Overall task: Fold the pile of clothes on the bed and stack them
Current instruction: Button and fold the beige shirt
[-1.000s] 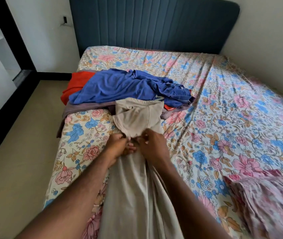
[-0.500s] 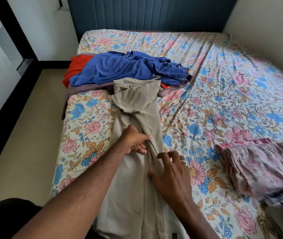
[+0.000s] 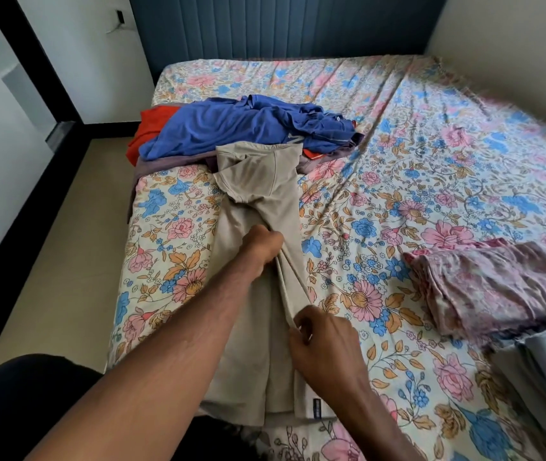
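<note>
Floral bed point(image 3: 431, 154), blue pile point(image 3: 238, 128) beyond beige garment point(image 3: 258, 181), folded stack point(image 3: 497, 287) right

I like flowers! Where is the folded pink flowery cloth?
In the head view, the folded pink cloth lies on the bed at the person's right, beside the beige garment.

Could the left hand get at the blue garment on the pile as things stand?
Probably yes: the blue garment lies uncovered atop the pile, but the left hand first must drop its grip on the beige garment.
</note>
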The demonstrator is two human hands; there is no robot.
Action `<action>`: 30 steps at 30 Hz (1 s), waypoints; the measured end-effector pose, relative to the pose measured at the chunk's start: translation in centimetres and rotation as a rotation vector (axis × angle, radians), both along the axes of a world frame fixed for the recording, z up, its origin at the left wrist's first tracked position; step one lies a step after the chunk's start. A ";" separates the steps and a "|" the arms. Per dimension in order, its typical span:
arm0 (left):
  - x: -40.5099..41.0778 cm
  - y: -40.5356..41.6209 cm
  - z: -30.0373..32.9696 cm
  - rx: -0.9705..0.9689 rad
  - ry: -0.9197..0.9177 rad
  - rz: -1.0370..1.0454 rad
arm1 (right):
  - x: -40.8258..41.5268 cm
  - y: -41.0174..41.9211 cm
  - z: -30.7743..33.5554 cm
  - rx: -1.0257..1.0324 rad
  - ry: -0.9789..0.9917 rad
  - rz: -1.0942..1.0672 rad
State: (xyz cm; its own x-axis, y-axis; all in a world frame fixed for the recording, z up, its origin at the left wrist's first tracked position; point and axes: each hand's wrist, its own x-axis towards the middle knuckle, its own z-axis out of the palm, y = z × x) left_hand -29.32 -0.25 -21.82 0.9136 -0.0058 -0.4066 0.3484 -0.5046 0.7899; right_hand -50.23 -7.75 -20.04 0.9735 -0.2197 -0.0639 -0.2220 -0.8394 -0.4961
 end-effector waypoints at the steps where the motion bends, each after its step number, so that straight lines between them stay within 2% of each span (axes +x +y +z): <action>1: 0.0 0.3 0.3 -0.012 -0.012 0.007 | 0.0 0.5 0.3 -0.001 -0.032 0.024; 4: 0.4 1.7 0.4 0.005 -0.046 0.035 | 0.7 3.1 0.3 -0.014 -0.059 0.140; 8: -1.1 3.7 -0.2 0.017 -0.002 0.001 | 2.0 5.6 -2.1 -0.067 0.057 0.274; 12: -4.3 4.4 -0.5 0.181 -0.064 -0.079 | 0.8 5.5 -3.3 -0.097 0.052 0.347; 15: -6.8 5.2 -1.2 0.221 -0.087 -0.125 | -0.9 5.4 -3.3 -0.091 0.050 0.481; 18: -9.4 7.5 -2.1 0.109 -0.109 -0.117 | -2.1 4.9 -2.9 0.117 0.060 0.582; 20: -11.2 9.7 -2.5 -0.027 -0.128 -0.129 | -2.4 3.7 -2.4 0.282 -0.019 0.619; 22: -12.8 12.7 -2.5 -0.043 -0.223 -0.193 | -2.2 1.4 -2.2 0.285 -0.104 0.625; 24: -13.6 16.6 -3.0 0.143 -0.489 -0.392 | -1.7 -1.5 -2.2 0.148 -0.140 0.654; 26: -13.7 20.5 -4.0 0.525 -0.834 -0.668 | -1.1 -3.8 -2.5 -0.071 -0.069 0.786; 27: -13.5 21.9 -4.6 0.703 -0.942 -0.777 | -0.8 -4.7 -2.7 -0.177 -0.008 0.864; 28: -13.5 22.9 -5.1 0.819 -1.007 -0.845 | -0.6 -5.2 -2.9 -0.253 0.048 0.934; 30: -13.6 23.1 -5.0 0.931 -1.071 -0.950 | -0.1 -5.8 -2.6 -0.330 0.118 1.045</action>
State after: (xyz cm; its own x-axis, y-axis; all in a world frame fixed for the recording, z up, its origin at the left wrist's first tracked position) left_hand -42.94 22.86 -26.84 0.5756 -0.8020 0.1599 -0.7751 -0.5974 -0.2060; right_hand -50.33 -13.57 -22.69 0.6812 0.6849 -0.2587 0.6433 -0.7286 -0.2352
